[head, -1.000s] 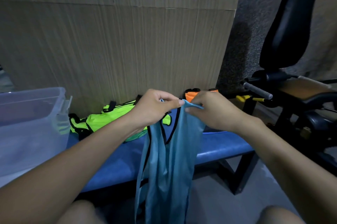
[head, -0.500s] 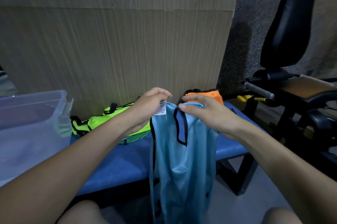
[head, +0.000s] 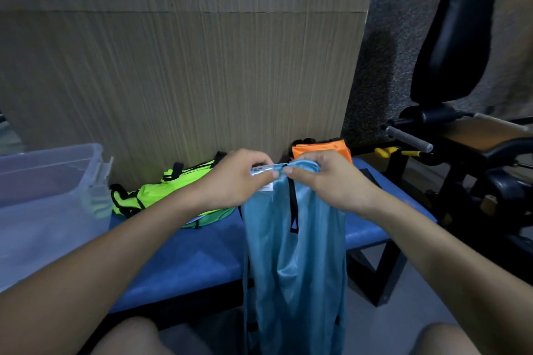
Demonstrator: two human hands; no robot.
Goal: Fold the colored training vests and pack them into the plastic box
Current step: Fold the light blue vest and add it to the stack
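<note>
In the head view, the left hand (head: 239,178) and right hand (head: 326,178) had come back together at the top of the blue vest (head: 294,262), after being slightly apart half a second earlier; each grip was closed on the cloth, thumb and fingertips pinching the shoulder edge, the left one over the white label (head: 265,187). The two pinch points were touching, so the shoulders appeared stacked one on the other, and the vest hung straight down from the grips, in front of the blue surface (head: 187,262) and between the knees, narrower than before. That suggested the first lengthwise fold was made and the vest was ready to be laid down and folded again. Left of the left grip and just beyond it the green vest (head: 173,190) lay crumpled on the surface, unfolded; just behind the right grip sat the orange vest (head: 323,149), whether folded I could not tell. The box (head: 57,181) stood far to the left of both grips, its contents unclear through the cloudy wall, so packing seemed mostly ahead.
</note>
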